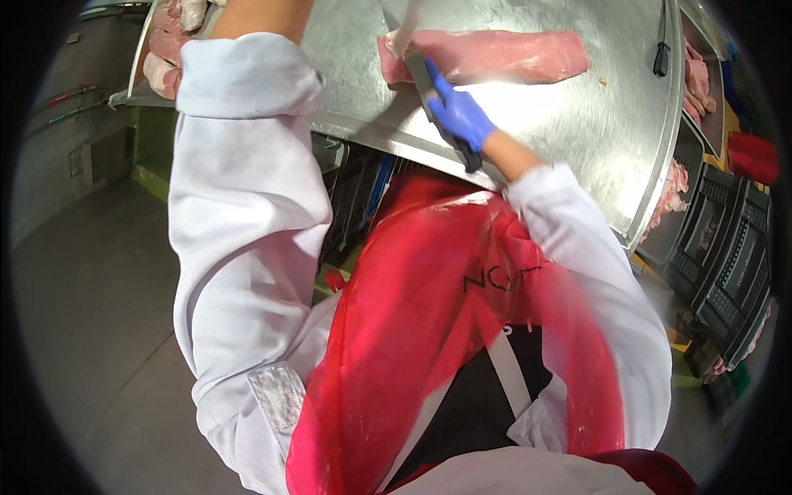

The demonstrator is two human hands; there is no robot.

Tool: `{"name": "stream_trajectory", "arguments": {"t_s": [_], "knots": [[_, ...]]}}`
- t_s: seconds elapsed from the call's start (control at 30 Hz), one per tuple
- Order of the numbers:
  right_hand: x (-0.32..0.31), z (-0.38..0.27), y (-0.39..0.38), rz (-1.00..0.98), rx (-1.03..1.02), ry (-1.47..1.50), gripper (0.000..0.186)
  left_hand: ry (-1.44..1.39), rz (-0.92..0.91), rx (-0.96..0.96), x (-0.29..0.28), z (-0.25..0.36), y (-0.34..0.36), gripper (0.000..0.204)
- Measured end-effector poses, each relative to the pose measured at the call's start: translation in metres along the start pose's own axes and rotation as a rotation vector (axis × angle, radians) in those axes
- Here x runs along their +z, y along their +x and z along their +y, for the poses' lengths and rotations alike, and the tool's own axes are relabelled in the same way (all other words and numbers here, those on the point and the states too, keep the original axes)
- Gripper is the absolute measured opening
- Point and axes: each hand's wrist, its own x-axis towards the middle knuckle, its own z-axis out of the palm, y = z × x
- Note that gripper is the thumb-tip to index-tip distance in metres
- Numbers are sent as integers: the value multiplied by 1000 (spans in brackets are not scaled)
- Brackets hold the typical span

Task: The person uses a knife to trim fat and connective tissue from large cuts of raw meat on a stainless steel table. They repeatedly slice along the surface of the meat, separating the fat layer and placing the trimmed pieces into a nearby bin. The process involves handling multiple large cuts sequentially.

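A long pink piece of boneless meat (511, 56) lies crosswise on the metal table. In a blue glove, my right hand (464, 115) is closed round a knife (422, 76) at the table's near edge. Its black handle end sticks out below the hand, and its blade slants up and left over the meat's left end. A pale, blurred strip (404, 35) rises there beside the blade; what it is cannot be made out. My left forearm (256, 15), its white sleeve rolled back, reaches past the top edge, so the left hand is out of sight.
Another black-handled knife (662, 59) lies along the metal table's (594, 140) right side. A small scrap (603, 82) sits near the meat. More meat pieces (165, 49) are at the upper left, others (697, 78) in a tray on the right. Black crates (726, 247) stand beyond.
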Motion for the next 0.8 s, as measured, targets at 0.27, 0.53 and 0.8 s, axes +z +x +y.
{"name": "stream_trajectory", "arguments": {"t_s": [0.27,0.53,0.8], "knots": [[-26,-49,39,-46,-39,463,73,153,86,2,-54,60,3,8],[-54,-10,-115,-231,-180,179,75,219,38,92,-50,137,27,13],[-186,121,-329,15,249,412,75,-247,-138,-95,157,119,-10,23]]}}
